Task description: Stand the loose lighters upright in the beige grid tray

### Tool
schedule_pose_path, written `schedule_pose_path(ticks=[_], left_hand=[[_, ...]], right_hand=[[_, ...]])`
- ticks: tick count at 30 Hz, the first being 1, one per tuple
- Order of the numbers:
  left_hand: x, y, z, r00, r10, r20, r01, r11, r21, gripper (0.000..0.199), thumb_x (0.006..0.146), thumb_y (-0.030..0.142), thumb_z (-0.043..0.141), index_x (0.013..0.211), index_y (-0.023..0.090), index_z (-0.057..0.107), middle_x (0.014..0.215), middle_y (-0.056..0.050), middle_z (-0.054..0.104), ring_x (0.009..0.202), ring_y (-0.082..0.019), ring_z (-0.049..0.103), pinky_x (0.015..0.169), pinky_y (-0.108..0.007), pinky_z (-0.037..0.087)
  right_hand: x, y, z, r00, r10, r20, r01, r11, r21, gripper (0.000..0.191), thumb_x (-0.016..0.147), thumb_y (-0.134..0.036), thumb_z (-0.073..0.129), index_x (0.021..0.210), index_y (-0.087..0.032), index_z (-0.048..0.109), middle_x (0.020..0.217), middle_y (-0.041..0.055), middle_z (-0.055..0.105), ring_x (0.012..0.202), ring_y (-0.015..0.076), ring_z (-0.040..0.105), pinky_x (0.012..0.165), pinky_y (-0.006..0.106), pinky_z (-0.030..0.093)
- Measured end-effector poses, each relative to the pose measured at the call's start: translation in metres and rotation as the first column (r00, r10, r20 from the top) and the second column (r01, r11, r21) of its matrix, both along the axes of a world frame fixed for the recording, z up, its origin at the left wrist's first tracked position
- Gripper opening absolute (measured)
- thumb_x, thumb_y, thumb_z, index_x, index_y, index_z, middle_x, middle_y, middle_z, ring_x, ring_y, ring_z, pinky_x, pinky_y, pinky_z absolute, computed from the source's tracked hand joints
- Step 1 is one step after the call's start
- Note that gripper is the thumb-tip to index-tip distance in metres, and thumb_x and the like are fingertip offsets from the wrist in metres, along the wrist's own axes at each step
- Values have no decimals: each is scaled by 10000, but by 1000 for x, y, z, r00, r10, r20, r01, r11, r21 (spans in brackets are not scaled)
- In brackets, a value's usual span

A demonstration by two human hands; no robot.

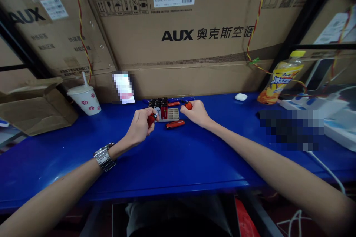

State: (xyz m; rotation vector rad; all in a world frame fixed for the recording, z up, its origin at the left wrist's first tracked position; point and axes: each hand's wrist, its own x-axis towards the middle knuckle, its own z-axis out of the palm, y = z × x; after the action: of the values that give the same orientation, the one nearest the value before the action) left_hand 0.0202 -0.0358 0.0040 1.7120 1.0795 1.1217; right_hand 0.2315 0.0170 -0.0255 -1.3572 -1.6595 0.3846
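My left hand [141, 124] is closed around a dark red lighter-like item [151, 119] with a metal top, just left of a small divided tray [174, 114]. Black-topped pieces [158, 103] fill the tray's left part, while several compartments on its right show bare. My right hand [197, 113], also closed, grips an orange-red lighter-like item [188, 106] to the right of the tray. One red lighter-like item [175, 124] lies on the blue table in front of the tray. Behind the tray lie another red one [174, 104] and some blue ones [187, 99].
On the blue table [167, 163] stand a carton [39, 107], a paper cup [85, 100] and a lit phone [124, 88] at the left. A white case [240, 97], a drink bottle [280, 77] and a blurred dark object [289, 129] are at the right. Large cardboard boxes rise behind.
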Motion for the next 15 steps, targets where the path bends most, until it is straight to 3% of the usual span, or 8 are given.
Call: schedule_pose_path(ticks=[6, 11, 13, 15], left_hand=[[2, 0, -2, 1000, 5, -13, -5, 999, 36, 350, 873, 317, 273, 646, 194, 510, 296, 47, 373, 286, -96, 299, 372, -243, 270], [3, 0, -2, 999, -2, -33, 2, 1000, 12, 589, 921, 548, 150, 704, 191, 564, 318, 36, 400, 302, -105, 321, 378, -249, 266], [3, 0, -2, 998, -14, -56, 14, 1000, -15, 660, 918, 570, 82, 703, 189, 577, 327, 32, 395, 309, -107, 322, 378, -251, 260], [3, 2, -3, 995, 2, -99, -1, 1000, 11, 621, 933, 520, 121, 710, 178, 588, 352, 25, 415, 337, -110, 346, 391, -249, 269]], right_hand=[[0, -2, 4, 1000, -4, 28, 4, 1000, -7, 374, 697, -354, 549, 461, -217, 293, 462, -51, 280, 470, 76, 265, 468, 262, 221], [1, -5, 5, 999, 30, 36, -30, 999, 13, 484, 681, -477, 651, 485, -213, 296, 482, -56, 273, 502, 79, 246, 485, 262, 211], [1, -3, 4, 995, 87, -39, -87, 996, -5, 475, 716, -569, 613, 530, -202, 376, 497, -49, 317, 501, 86, 283, 481, 257, 231], [2, 0, 3, 963, 182, -198, -198, 978, -67, 492, 813, -642, 446, 638, -184, 488, 525, -31, 388, 490, 98, 346, 471, 251, 276]])
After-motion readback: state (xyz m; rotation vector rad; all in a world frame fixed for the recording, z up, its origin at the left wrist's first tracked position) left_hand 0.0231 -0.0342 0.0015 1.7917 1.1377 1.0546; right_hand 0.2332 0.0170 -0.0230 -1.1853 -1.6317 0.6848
